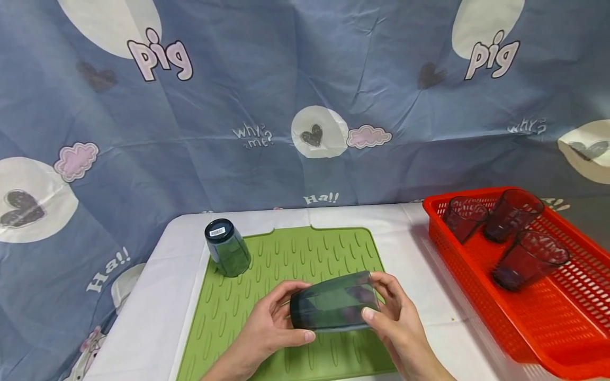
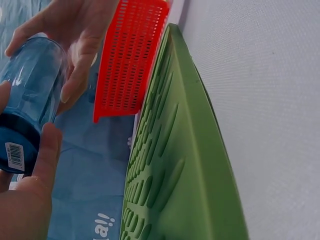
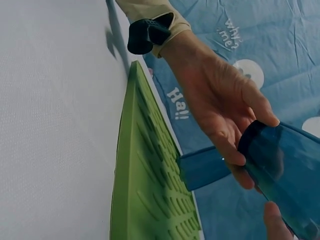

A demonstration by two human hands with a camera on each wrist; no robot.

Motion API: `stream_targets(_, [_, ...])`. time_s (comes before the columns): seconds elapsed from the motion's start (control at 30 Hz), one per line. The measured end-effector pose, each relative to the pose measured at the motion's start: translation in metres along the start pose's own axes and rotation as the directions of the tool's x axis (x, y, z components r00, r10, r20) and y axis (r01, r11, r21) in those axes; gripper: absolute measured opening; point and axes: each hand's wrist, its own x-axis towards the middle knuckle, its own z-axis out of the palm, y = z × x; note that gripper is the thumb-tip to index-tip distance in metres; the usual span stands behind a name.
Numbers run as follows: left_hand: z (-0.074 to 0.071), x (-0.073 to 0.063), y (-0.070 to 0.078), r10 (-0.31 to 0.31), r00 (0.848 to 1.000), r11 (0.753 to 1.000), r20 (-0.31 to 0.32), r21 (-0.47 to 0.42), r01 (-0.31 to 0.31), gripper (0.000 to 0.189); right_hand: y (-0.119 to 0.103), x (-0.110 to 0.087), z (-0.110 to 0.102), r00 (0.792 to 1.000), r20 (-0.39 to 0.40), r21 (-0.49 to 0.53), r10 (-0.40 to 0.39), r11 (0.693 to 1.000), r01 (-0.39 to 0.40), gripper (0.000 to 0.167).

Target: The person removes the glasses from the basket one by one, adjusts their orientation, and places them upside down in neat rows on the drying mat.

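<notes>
A bluish clear drinking glass [image 1: 333,301] lies sideways in the air above the green draining mat [image 1: 286,254], held between both hands. My left hand [image 1: 271,323] grips its dark, thick base, where the left wrist view shows a barcode sticker [image 2: 15,156]. At the rim end, my right hand [image 1: 397,317] holds the glass with the thumb on the near side and fingers behind. A second glass [image 1: 229,248] stands upside down on the mat's far left corner, a barcode label on its upturned base.
To the right stands a red plastic basket [image 1: 457,275] with perforated sides, holding three glasses [image 1: 529,259] that lean inside. A white cloth [image 1: 157,275] covers the table. Behind it hangs a blue printed curtain [image 1: 267,106].
</notes>
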Motion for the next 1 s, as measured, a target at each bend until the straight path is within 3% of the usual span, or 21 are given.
stream_targets(0.27, [-0.0007,-0.0006,0.0004,0.018,1.000,1.000,-0.019,0.003,-0.018,0.070,0.0006,0.0018,-0.0006,1.000,-0.004,-0.059,-0.021,0.998,0.020,0.048])
stream_targets(0.53, [0.0001,-0.0003,0.0021,-0.011,0.998,1.000,-0.064,0.012,0.012,0.073,0.0004,0.0038,-0.0024,1.000,-0.017,-0.144,-0.016,0.989,0.013,0.050])
stream_targets(1.0, [-0.0001,-0.0018,0.0039,-0.008,0.998,1.000,-0.055,-0.020,0.007,0.071,0.0020,0.0064,-0.0054,0.999,0.010,-0.200,-0.041,0.979,0.042,0.048])
